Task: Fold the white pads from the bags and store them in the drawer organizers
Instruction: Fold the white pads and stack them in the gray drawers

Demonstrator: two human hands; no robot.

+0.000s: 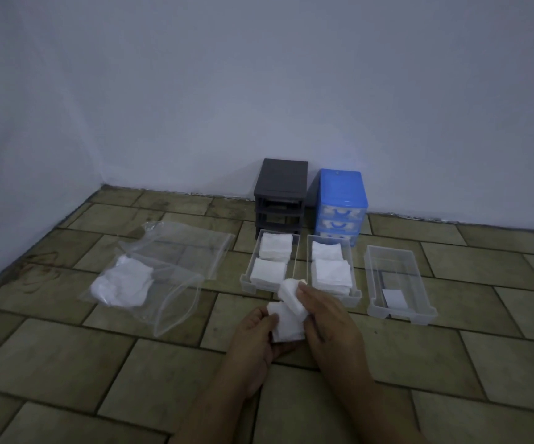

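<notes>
A tiled floor meets a pale wall at the back; against that wall stand a dark grey drawer frame with its slots bare and, just beside it to the right, a blue drawer unit with its drawers in place. On the floor at left lie clear plastic bags, one overlapping the other, with a heap of white pads inside the nearer one. In front of the frames three clear drawers sit side by side: the left drawer and middle drawer each hold two stacks of folded pads; the right drawer holds only a small white slip. Nearest the camera, the left hand curls round the lower edge of a white pad, thumb on top; the right hand pinches its upper part, bent over, just in front of the left and middle drawers.
</notes>
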